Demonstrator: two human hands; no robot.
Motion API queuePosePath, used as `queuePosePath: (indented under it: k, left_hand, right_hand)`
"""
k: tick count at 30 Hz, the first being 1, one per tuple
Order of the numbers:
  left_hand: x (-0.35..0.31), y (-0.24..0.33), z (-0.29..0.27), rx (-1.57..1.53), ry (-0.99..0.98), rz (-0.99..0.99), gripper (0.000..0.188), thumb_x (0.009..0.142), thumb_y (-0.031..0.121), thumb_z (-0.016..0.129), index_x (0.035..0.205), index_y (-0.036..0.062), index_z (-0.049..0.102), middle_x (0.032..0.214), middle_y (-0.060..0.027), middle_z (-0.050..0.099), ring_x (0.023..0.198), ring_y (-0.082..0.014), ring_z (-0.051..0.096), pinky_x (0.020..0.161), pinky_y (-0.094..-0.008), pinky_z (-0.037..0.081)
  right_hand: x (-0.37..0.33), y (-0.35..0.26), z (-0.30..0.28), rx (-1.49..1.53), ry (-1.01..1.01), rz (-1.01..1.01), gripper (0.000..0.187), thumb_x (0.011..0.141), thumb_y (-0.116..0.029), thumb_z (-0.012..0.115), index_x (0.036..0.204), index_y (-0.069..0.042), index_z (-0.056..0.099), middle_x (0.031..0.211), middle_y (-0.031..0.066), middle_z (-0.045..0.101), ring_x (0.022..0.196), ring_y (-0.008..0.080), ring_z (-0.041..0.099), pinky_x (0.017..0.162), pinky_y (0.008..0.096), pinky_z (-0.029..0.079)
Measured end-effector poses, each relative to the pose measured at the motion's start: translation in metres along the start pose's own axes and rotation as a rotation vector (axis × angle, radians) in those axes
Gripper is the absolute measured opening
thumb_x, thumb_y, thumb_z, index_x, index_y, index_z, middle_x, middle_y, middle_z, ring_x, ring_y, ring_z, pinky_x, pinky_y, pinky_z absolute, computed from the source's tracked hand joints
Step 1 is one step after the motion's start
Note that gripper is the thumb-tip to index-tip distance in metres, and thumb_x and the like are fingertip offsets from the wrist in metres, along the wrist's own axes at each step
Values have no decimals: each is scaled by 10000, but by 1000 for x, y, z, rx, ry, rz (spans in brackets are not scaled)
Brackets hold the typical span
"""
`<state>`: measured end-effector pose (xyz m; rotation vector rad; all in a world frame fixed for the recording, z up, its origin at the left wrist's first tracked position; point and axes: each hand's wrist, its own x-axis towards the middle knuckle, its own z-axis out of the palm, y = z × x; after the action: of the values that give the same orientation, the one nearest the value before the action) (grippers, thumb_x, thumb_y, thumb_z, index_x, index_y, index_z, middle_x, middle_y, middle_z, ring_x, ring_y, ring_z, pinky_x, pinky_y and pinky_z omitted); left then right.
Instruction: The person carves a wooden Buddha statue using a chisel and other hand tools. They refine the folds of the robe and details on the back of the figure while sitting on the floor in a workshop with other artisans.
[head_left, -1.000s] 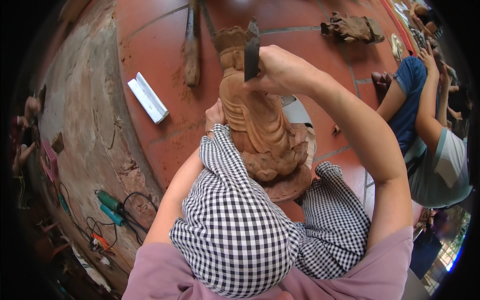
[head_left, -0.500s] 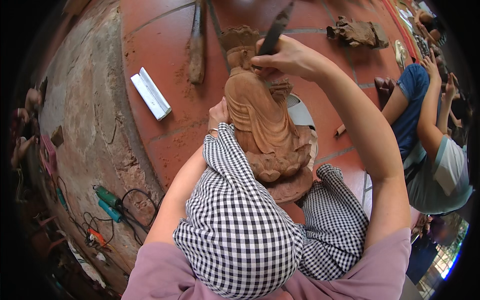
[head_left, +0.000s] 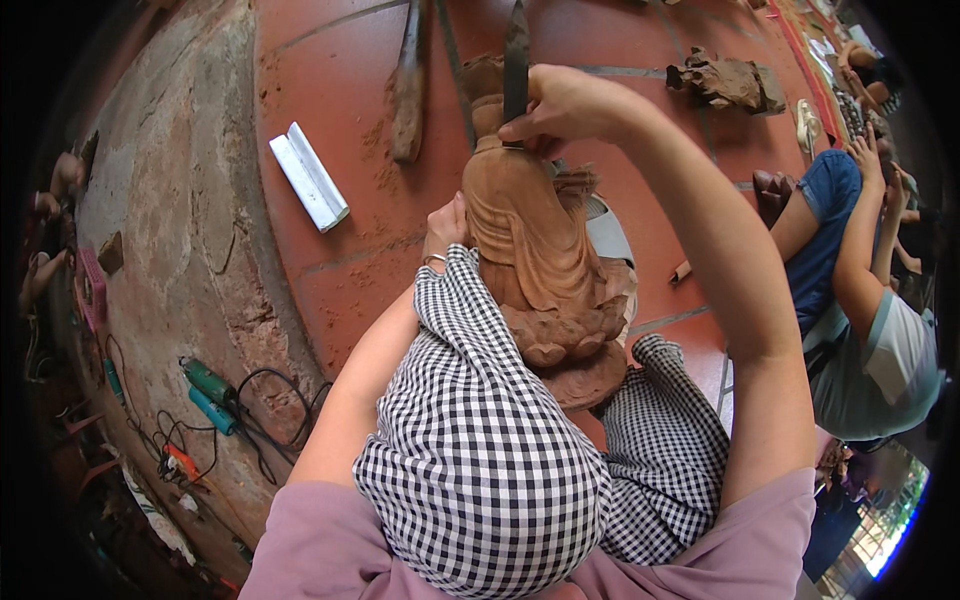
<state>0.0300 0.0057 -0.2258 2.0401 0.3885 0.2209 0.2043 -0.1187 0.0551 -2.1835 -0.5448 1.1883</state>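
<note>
A brown statue [head_left: 520, 215] of a seated, robed figure on a lotus-petal base stands between my legs, its head end away from me. My right hand [head_left: 565, 105] grips a flat dark blade [head_left: 515, 65] at the statue's neck, with the blade pointing away from me. Its handle end is hidden in my fingers. On the statue's left side, my left hand [head_left: 445, 228] holds against the body below the shoulder, some of its fingers hidden behind it. Checked black-and-white cloth [head_left: 490, 430] covers my legs.
A wooden club-like tool [head_left: 408, 110] and a white angled block [head_left: 308, 180] lie on the red tiles at left. Green power tools [head_left: 208, 393] with cords rest at lower left. A rough brown chunk [head_left: 722, 80] lies at far right. Another person [head_left: 865, 350] sits at right.
The blade in my right hand has swung from slanting right to nearly upright in view. My left hand stays on the statue, while the whole view has shifted slightly.
</note>
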Motion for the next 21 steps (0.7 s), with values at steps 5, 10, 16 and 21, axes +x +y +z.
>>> queuePosePath:
  k: [5,10,16,21]
  left_hand:
    - [-1,-4,-3,-13,23,-16,578,1087,366,331,751,-35,576,671,-287,555,587,-447,566,535,-483,453]
    - [-9,50,-23,-411,235,-374,429,1065,311,478,797,10,624,623,-99,612,523,-187,598,513,-343,487]
    - [44,158,-80,-595,-3,113,230,965,237,682,962,17,616,752,-5,648,679,-42,599,585,-214,493]
    - [51,177,-95,-569,-190,160,199,886,124,761,956,5,619,749,-10,659,643,-40,607,577,-204,490]
  right_hand:
    - [-22,-14,-3,-175,-122,-73,318,822,-210,797,1043,-9,687,901,52,718,804,177,673,714,338,554]
    - [-11,-8,-6,-390,-52,-185,298,732,-221,829,929,-19,732,837,96,733,740,186,656,675,337,522]
    - [-7,-6,-7,-293,-96,-107,289,750,-208,825,949,-18,733,828,84,736,734,184,650,697,358,516]
    - [-12,-17,-7,-431,-180,-246,257,750,-159,816,951,-20,734,818,79,732,756,168,668,698,358,515]
